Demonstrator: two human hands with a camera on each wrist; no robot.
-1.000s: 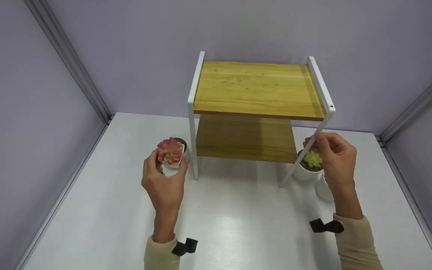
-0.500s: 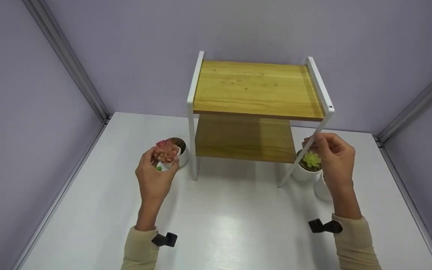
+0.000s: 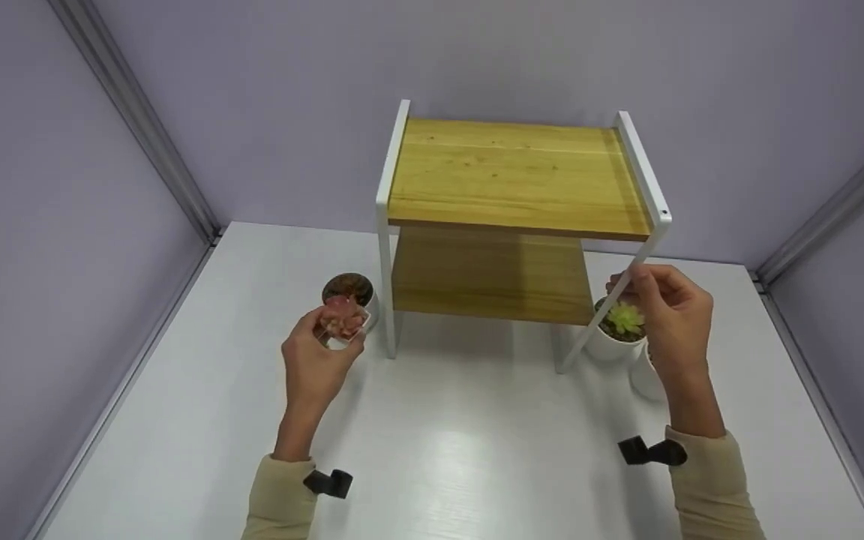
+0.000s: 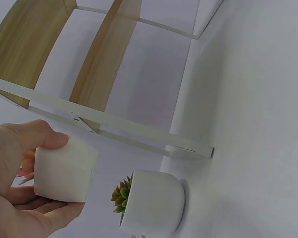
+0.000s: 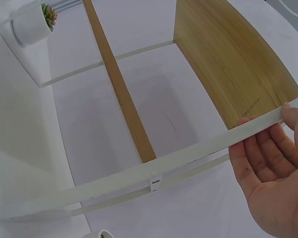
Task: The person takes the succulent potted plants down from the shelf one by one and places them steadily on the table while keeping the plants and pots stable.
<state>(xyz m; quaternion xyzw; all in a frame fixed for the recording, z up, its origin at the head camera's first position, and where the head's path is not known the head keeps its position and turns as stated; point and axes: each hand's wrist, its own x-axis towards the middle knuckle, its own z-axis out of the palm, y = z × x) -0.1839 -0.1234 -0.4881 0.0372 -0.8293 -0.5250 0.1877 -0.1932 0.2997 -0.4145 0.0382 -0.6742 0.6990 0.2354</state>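
Note:
My left hand (image 3: 313,369) holds a small white pot (image 4: 64,171) with a pink succulent (image 3: 343,318) between thumb and fingers, raised left of the shelf rack. Behind it, in the head view, a round white pot with a dark reddish-green succulent (image 3: 348,287) stands on the table; the left wrist view shows that round pot (image 4: 154,203) beside the rack's foot. With thumb and fingers my right hand (image 3: 676,322) grips the white metal frame (image 5: 188,153) of the two-tier wooden rack (image 3: 514,180) at its right front post.
Right of the rack stands a white pot with a light green succulent (image 3: 625,321). Another white pot (image 3: 646,379) is partly hidden by my right wrist. The white table (image 3: 447,457) meets lilac walls (image 3: 507,60) at the back and sides.
My left hand first moved left and toward me, then slightly right, and the pink succulent is now lower, showing more of the round pot's plant behind. The right hand keeps its grip on the frame.

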